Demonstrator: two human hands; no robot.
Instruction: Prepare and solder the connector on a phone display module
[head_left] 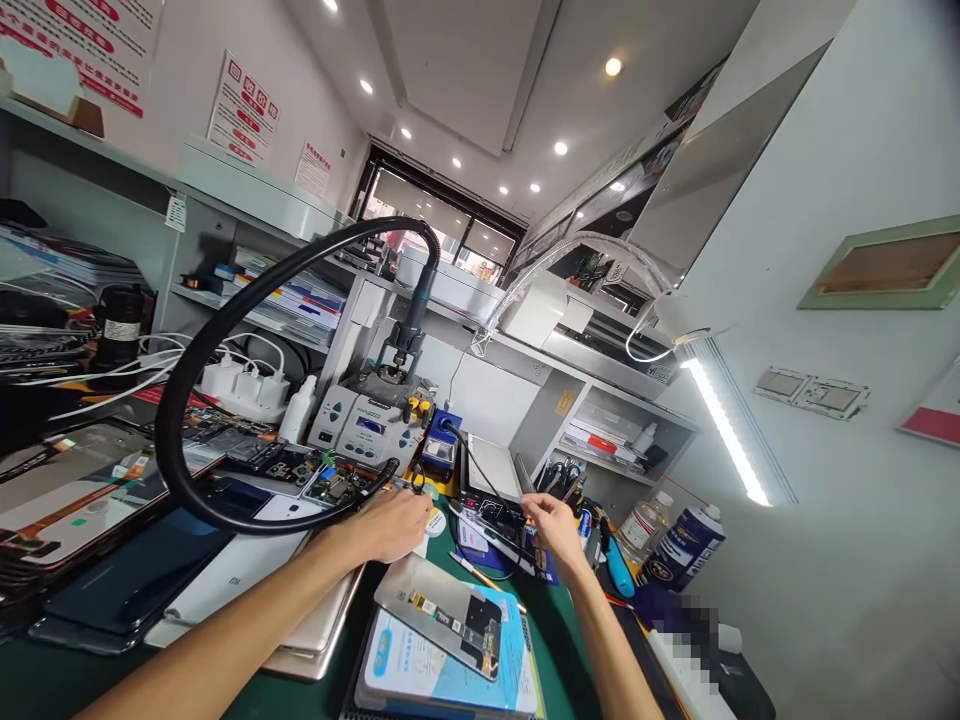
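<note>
Grey shelving runs along the back of my bench under a ceiling dotted with small lights, and a bright strip lamp hangs over the right side. Green matting covers the bench in front of me. My right hand has thumb and fingertips pinched together at the lower end of a slim grey tool, which points upward beside a white-topped plate. My left hand is curled palm down, next to a round white disc; its fingertips are hidden from me, so I can't tell whether they grip anything. Between my forearms, nearer to me, a phone screen assembly lies aslant on a light-blue packet, with a slender rod just beyond. Behind my left hand sits the hot-air station, its thick black hose looping above my left arm. A dark-blue phone and a white phone rest to the left; a clear bottle and a spray can stand to the right.
</note>
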